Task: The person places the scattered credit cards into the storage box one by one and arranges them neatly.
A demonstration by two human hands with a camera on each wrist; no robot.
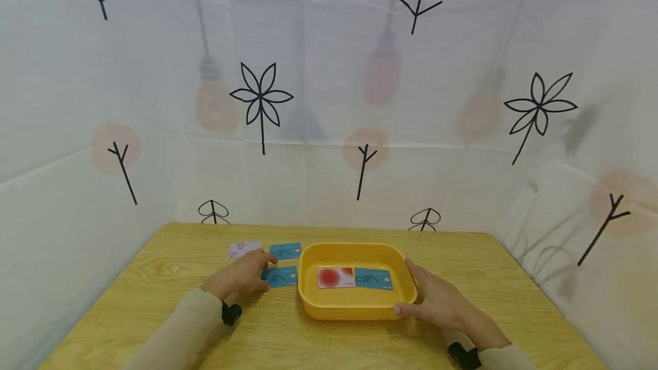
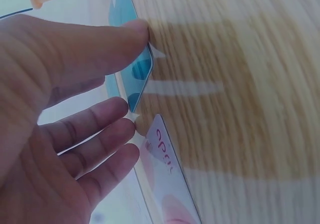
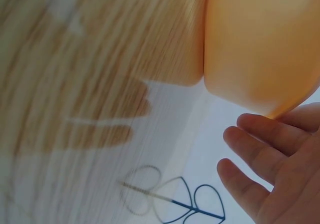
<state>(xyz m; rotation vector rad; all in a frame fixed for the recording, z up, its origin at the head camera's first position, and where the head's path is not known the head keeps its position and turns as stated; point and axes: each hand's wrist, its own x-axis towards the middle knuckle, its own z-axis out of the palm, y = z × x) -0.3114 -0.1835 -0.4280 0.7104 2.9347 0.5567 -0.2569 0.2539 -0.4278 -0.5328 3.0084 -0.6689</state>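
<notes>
Nearest the camera, two sleeved forearms reach onto the wooden table [image 1: 154,278]. The left hand [image 1: 241,274] lies over the loose cards beside the tray, its fingers [image 2: 100,121] gently bent and barely apart, tips touching the edge of a blue card [image 1: 280,276]; the wrist view shows the thumb on the card's rim with nothing lifted yet. A second blue card [image 1: 285,250] and a pale pink card [image 1: 244,249] lie just beyond. This looks like the pick-up step: the next move calls for prying that thin card off the table and carrying it rightward. The yellow tray [image 1: 354,304] already holds a red-spotted card [image 1: 336,277] and a blue one [image 1: 373,278]. The right hand [image 1: 437,298] steadies the tray's right rim, fingers relaxed, thumb against its near corner
</notes>
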